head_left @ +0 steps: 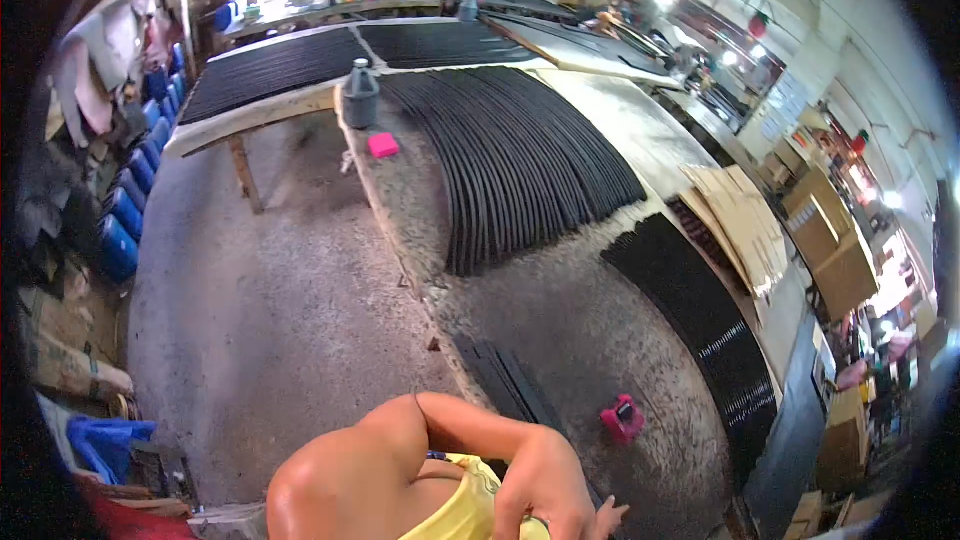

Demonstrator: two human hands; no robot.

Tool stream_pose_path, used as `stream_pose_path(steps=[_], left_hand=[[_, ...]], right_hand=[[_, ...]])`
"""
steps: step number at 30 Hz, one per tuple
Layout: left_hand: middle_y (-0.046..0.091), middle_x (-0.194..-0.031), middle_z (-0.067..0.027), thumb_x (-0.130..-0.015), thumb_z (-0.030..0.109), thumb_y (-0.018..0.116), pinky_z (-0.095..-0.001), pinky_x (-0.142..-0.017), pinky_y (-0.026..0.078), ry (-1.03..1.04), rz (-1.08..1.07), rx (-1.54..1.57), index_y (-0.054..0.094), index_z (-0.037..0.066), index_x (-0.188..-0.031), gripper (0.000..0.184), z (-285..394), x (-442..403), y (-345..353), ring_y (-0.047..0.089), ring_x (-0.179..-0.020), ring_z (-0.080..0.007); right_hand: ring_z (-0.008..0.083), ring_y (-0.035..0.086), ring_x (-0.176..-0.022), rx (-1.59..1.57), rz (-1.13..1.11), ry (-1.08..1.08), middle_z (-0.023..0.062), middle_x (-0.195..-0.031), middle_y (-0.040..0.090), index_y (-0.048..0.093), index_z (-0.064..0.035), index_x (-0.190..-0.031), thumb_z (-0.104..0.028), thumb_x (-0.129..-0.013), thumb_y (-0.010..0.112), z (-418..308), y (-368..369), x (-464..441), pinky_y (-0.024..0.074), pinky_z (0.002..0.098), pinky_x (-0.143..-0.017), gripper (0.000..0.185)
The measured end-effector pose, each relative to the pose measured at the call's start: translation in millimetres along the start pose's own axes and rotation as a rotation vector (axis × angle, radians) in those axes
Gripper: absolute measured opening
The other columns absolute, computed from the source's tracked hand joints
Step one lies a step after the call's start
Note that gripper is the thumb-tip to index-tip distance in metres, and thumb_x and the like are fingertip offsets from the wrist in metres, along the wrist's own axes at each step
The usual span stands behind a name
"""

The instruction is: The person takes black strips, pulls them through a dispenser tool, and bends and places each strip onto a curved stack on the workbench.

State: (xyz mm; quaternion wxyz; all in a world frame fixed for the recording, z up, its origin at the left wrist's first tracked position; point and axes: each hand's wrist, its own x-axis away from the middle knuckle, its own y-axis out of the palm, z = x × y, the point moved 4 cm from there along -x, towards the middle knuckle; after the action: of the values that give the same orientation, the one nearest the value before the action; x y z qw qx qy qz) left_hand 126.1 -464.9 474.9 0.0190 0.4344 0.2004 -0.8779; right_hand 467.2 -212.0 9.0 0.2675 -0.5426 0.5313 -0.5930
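Note:
My left hand (548, 502) is at the bottom edge, in front of my yellow shirt (455, 500). Its fingers curl inward around something I cannot make out. Just right of it, part of my right hand (608, 516) shows with fingers stretched out; the frame edge cuts it off. Beside my left forearm lie a few flat black strips (510, 380) on the dark worktable (570, 310). A pink block-like object with a dark top (623, 419) sits to the right of the hands.
Many long black strips (530, 150) lie side by side across the table, with another row (700, 325) at right. A dark jug-shaped container (361, 95) and pink block (383, 146) stand near the left edge. Cardboard sheets (740, 225) lie right; blue containers (120, 245) line the left wall.

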Motion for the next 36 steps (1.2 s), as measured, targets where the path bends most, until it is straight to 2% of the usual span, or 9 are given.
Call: stream_pose_path(steps=[6,8,10,11,13,15,18,30,36], left_hand=[[0.062,-0.106,-0.0227,-0.097,0.016,0.068,-0.0482,-0.083,0.048,-0.117,0.055,-0.170,0.066,-0.003,-0.105,0.021,44,28,25,0.060,-0.094,-0.0375],[0.063,-0.096,-0.0172,-0.097,0.017,0.068,-0.0465,-0.078,0.048,-0.061,0.393,-0.381,0.069,0.000,-0.095,0.017,69,31,28,0.060,-0.089,-0.0327],[0.064,-0.091,-0.0140,-0.096,0.018,0.068,-0.0441,-0.071,0.049,0.031,0.664,-0.635,0.072,0.003,-0.093,0.015,84,45,36,0.061,-0.083,-0.0298],[0.064,-0.088,-0.0121,-0.095,0.019,0.068,-0.0425,-0.069,0.049,0.044,0.789,-0.735,0.074,0.005,-0.094,0.015,90,56,43,0.062,-0.081,-0.0281],[0.053,-0.081,-0.0052,-0.094,0.019,0.069,-0.0369,-0.066,0.044,0.138,0.990,-0.764,0.075,0.005,-0.093,0.015,79,74,68,0.053,-0.072,-0.0236],[0.058,-0.073,-0.0028,-0.089,0.016,0.075,-0.0329,-0.057,0.043,0.195,1.223,-0.677,0.073,0.009,-0.084,0.008,73,78,86,0.054,-0.060,-0.0173],[0.061,-0.080,-0.0077,-0.090,0.016,0.073,-0.0356,-0.055,0.045,0.371,1.229,-0.640,0.070,0.008,-0.082,0.012,66,96,91,0.056,-0.063,-0.0212],[0.064,-0.084,-0.0148,-0.087,0.022,0.078,-0.0331,-0.056,0.049,0.539,1.349,-0.240,0.066,0.000,-0.085,0.025,29,115,81,0.061,-0.065,-0.0244],[0.065,-0.086,-0.0183,-0.085,0.024,0.081,-0.0319,-0.057,0.052,0.860,1.513,-0.164,0.064,-0.004,-0.086,0.033,22,97,78,0.064,-0.066,-0.0261]], right_hand=[[0.0419,0.051,-0.131,-0.022,-0.033,0.015,0.0255,-0.148,0.047,0.035,0.0013,-0.151,-0.054,-0.096,0.057,6,6,-22,0.0424,0.0470,-0.110,0.081],[0.0417,0.051,-0.131,-0.040,-0.043,0.004,0.0254,-0.148,0.046,0.038,0.0017,-0.149,-0.054,-0.096,0.058,19,12,-28,0.0424,0.0464,-0.111,0.080],[0.0448,0.055,-0.125,-0.003,0.208,-0.082,0.0270,-0.138,0.057,0.041,0.0035,-0.147,-0.053,-0.090,0.064,33,46,-56,0.0433,0.0508,-0.107,0.084],[0.0437,0.053,-0.129,-0.051,-0.016,-0.241,0.0281,-0.143,0.051,0.039,0.0035,-0.148,-0.057,-0.090,0.061,-14,-10,13,0.0425,0.0525,-0.108,0.087],[0.0474,0.048,-0.131,0.084,0.000,-0.206,0.0344,-0.147,0.041,0.043,0.0035,-0.144,-0.059,-0.090,0.059,-7,10,-8,0.0415,0.0555,-0.106,0.084],[0.0493,0.045,-0.132,0.045,0.090,-0.149,0.0351,-0.148,0.039,0.033,0.0027,-0.151,-0.063,-0.092,0.054,-6,13,-1,0.0393,0.0558,-0.109,0.091],[0.0533,0.044,-0.132,0.133,0.083,-0.172,0.0418,-0.144,0.039,0.026,0.0078,-0.152,-0.075,-0.090,0.044,-3,11,-7,0.0391,0.0556,-0.109,0.105],[0.0483,0.045,-0.135,0.316,0.024,-0.108,0.0328,-0.146,0.046,0.034,0.0074,-0.150,-0.080,-0.086,0.047,33,29,-77,0.0360,0.0534,-0.111,0.109],[0.0478,0.049,-0.131,0.334,0.010,-0.138,0.0310,-0.144,0.049,0.027,0.0033,-0.155,-0.079,-0.089,0.042,30,22,-65,0.0392,0.0544,-0.108,0.106]])
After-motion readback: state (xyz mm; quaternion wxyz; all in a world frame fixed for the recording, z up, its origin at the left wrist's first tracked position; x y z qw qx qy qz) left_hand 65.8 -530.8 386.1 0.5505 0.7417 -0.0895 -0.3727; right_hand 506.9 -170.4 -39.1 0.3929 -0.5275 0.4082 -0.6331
